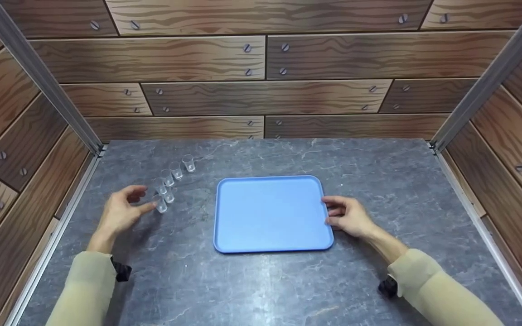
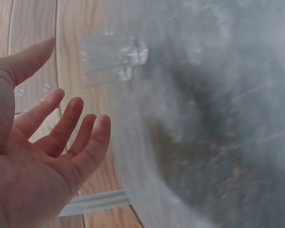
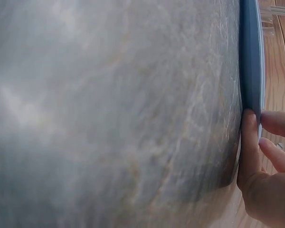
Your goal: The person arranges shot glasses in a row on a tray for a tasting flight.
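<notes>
Right hand (image 1: 350,218) pinches the blue tray (image 1: 268,215); left of it, the spread left hand (image 1: 123,210) should treat clear cups (image 1: 169,196) gently.

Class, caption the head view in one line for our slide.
Right hand at the edge of a blue tray, left hand beside small clear cups on a grey table.

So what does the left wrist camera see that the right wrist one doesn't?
Only the left wrist view shows the left grip, palm and fingers. Only the right wrist view shows the right grip and the blue tray it touches. Both show the gray tabletop and wood-patterned boards. Clear cups show in the left; similar shapes in the right are too blurry to name.
</notes>
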The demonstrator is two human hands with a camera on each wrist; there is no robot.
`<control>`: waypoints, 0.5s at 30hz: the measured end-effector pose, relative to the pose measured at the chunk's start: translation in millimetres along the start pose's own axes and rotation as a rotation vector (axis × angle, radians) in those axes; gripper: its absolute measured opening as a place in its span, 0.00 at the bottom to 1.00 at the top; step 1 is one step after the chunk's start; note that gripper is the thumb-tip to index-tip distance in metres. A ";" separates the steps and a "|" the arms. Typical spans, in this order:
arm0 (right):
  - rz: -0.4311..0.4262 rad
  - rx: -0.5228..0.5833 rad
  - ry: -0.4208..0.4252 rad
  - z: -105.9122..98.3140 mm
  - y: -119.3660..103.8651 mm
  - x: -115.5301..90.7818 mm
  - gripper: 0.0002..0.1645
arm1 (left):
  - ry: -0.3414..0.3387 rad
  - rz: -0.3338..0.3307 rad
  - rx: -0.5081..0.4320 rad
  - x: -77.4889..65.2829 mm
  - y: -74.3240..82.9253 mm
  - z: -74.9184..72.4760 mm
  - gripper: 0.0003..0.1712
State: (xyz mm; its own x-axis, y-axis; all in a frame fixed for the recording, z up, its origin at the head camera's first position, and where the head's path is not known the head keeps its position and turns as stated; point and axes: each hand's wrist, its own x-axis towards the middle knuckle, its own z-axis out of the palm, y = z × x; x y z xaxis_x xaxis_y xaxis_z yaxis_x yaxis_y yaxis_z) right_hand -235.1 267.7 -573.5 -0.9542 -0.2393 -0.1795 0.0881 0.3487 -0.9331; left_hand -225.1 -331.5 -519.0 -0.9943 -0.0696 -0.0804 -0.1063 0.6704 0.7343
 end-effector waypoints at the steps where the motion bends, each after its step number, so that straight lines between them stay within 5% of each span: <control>1: -0.001 -0.003 0.000 -0.1 -0.2 0.0 0.41 | -0.005 -0.010 -0.006 0.1 -1.4 2.5 0.41; 15: -0.009 -0.042 0.003 -1.5 -0.6 -0.7 0.40 | 0.059 -0.017 -0.029 2.8 -13.8 24.8 0.29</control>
State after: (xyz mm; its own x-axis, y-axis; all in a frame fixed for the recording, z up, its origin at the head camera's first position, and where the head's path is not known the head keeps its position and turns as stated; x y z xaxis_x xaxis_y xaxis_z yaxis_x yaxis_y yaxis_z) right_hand -234.9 269.0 -572.3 -0.9559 -0.2396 -0.1699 0.0673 0.3844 -0.9207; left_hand -226.4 -322.7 -546.1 -0.9907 -0.1250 -0.0537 -0.1225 0.6471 0.7525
